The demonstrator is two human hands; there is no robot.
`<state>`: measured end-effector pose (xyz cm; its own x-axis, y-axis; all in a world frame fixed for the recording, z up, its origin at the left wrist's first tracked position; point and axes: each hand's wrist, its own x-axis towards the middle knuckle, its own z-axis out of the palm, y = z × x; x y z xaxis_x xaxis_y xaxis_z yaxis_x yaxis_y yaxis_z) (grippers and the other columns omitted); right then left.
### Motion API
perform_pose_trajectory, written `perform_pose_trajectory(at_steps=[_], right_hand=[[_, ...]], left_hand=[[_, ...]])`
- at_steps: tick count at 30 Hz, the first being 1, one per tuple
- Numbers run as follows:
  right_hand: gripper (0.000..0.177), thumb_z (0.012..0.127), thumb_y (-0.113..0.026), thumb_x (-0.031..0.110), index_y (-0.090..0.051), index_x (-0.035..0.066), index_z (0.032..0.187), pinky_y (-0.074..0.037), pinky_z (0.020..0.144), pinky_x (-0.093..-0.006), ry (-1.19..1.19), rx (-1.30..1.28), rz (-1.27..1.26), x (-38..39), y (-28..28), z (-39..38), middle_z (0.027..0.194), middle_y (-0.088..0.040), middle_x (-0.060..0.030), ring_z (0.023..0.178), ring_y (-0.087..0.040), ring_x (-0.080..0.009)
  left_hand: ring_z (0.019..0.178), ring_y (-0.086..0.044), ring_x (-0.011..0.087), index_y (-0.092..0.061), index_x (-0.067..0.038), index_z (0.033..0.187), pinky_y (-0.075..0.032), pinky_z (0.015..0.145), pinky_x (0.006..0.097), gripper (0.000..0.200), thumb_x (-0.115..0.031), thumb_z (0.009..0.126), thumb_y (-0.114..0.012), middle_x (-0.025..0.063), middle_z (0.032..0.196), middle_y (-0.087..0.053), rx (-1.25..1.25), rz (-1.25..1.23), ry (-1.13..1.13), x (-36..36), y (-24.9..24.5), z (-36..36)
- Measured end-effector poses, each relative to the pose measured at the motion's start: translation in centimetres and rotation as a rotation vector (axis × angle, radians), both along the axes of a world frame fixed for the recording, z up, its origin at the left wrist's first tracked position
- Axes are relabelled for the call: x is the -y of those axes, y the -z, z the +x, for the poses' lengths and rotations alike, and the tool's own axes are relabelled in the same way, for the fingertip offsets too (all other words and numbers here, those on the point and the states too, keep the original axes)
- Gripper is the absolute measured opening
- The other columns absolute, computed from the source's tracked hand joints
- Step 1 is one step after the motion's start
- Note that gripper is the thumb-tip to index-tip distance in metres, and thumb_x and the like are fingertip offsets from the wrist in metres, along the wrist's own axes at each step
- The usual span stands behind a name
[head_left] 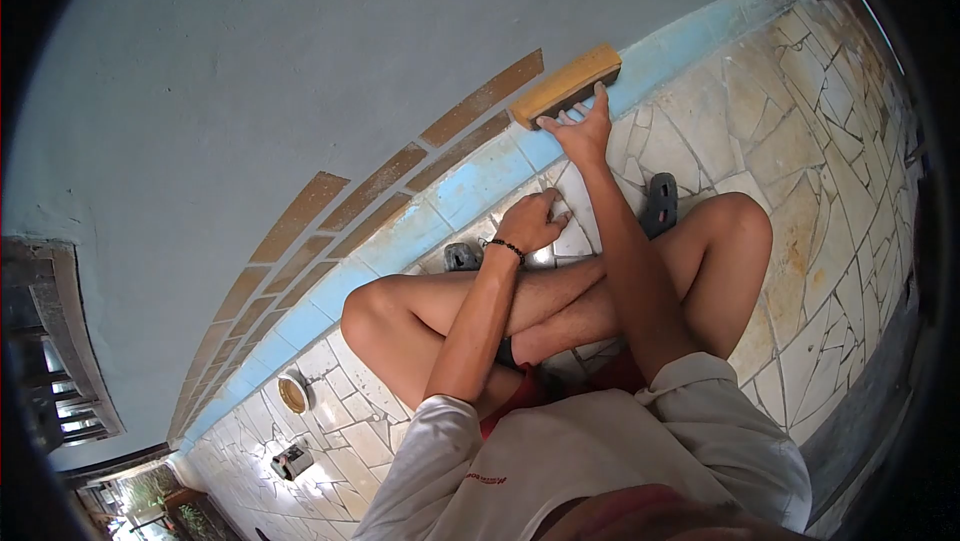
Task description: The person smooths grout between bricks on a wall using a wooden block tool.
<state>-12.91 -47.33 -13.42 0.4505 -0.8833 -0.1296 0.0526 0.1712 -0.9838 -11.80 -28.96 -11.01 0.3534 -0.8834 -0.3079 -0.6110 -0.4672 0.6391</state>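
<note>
My right hand (585,129) grips the lower long side of a yellow wooden block (568,86) with a dark underside, its fingers spread along that side. The block lies against the grey wall (300,61), just above the light blue strip and at the end of the brown brick-shaped pieces (485,98). Lower and to the left, my left hand (537,221) hangs over the stone floor, its fingers loosely bent and apart, with nothing visible in them. A dark beaded band is round that wrist.
Both legs are crossed under my arms, with dark sandals (660,204) by the feet. A round container (294,393) and a small boxy item (291,461) stand on the stone-paved floor (810,271) at the lower left. A window frame (75,341) is at the far left.
</note>
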Motion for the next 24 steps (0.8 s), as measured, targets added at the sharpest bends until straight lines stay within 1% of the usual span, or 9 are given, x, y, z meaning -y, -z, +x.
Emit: perform_pose_trajectory(at_steps=[3, 6, 12, 15, 18, 21, 24], right_hand=[[0.122, 0.065, -0.091, -0.009, -0.015, -0.005, 0.160, -0.060, 0.103, -0.0444, 0.009, -0.018, -0.053, 0.1, 0.3, 0.2, 0.162, -0.024, -0.0306, 0.140, -0.049, -0.0422], [0.125, 0.067, -0.092, -0.008, -0.011, 0.001, 0.163, -0.062, 0.095, -0.0413, 0.029, -0.045, -0.146, 0.1, 0.8, 0.6, 0.144, -0.046, -0.0396, 0.129, -0.061, -0.0401], [0.126, 0.065, -0.093, -0.007, -0.012, 0.000, 0.162, -0.062, 0.094, -0.0405, 0.032, -0.037, -0.121, 0.1, 0.2, 0.7, 0.142, -0.047, -0.0388, 0.127, -0.062, -0.0393], [0.124, 0.066, -0.090, -0.010, -0.012, -0.004, 0.161, -0.060, 0.102, -0.0451, -0.009, -0.023, -0.077, 0.1, -0.8, 0.5, 0.158, -0.030, -0.0345, 0.141, -0.048, -0.0429], [0.124, 0.066, -0.091, -0.010, -0.011, -0.002, 0.162, -0.060, 0.102, -0.0452, -0.036, -0.018, 0.042, -0.1, -2.3, 0.1, 0.155, -0.033, -0.0357, 0.139, -0.051, -0.0424], [0.124, 0.067, -0.091, -0.009, -0.012, 0.000, 0.162, -0.060, 0.102, -0.0450, -0.010, -0.050, -0.068, 0.1, -1.7, 0.5, 0.152, -0.036, -0.0372, 0.136, -0.054, -0.0422], [0.124, 0.066, -0.092, -0.007, -0.013, 0.001, 0.162, -0.061, 0.100, -0.0441, -0.025, -0.061, -0.036, 0.1, -2.2, 0.3, 0.150, -0.039, -0.0381, 0.134, -0.056, -0.0414]], left_hand=[[0.097, -0.070, 0.0423, -0.065, 0.000, 0.124, -0.054, 0.087, 0.0488, 0.051, -0.042, 0.094, -0.069, 0.0250, 0.099, -0.073, 0.012, -0.011, 0.001, 0.0, 0.4, 0.0], [0.097, -0.070, 0.0427, -0.065, -0.001, 0.123, -0.054, 0.087, 0.0490, 0.051, -0.042, 0.094, -0.068, 0.0252, 0.099, -0.073, 0.005, 0.005, 0.001, 0.0, 0.6, 0.1], [0.098, -0.070, 0.0432, -0.064, -0.001, 0.124, -0.054, 0.087, 0.0497, 0.051, -0.042, 0.095, -0.067, 0.0253, 0.099, -0.073, -0.007, 0.016, 0.000, 0.1, 0.1, 0.0], [0.097, -0.070, 0.0430, -0.063, -0.001, 0.125, -0.054, 0.086, 0.0501, 0.051, -0.042, 0.095, -0.067, 0.0249, 0.099, -0.073, -0.004, 0.031, 0.011, 0.2, -0.1, 0.1], [0.097, -0.070, 0.0428, -0.063, -0.001, 0.125, -0.054, 0.086, 0.0502, 0.050, -0.041, 0.096, -0.066, 0.0245, 0.098, -0.073, 0.021, 0.012, 0.019, 0.2, 0.3, 0.0], [0.097, -0.070, 0.0426, -0.063, -0.001, 0.125, -0.054, 0.086, 0.0499, 0.049, -0.040, 0.096, -0.067, 0.0242, 0.099, -0.073, 0.025, 0.006, 0.017, 0.3, 0.7, 0.0], [0.100, -0.070, 0.0430, -0.064, -0.001, 0.125, -0.054, 0.088, 0.0497, 0.048, -0.039, 0.095, -0.067, 0.0248, 0.102, -0.073, -0.014, 0.021, 0.000, 0.4, 0.2, 0.0]])
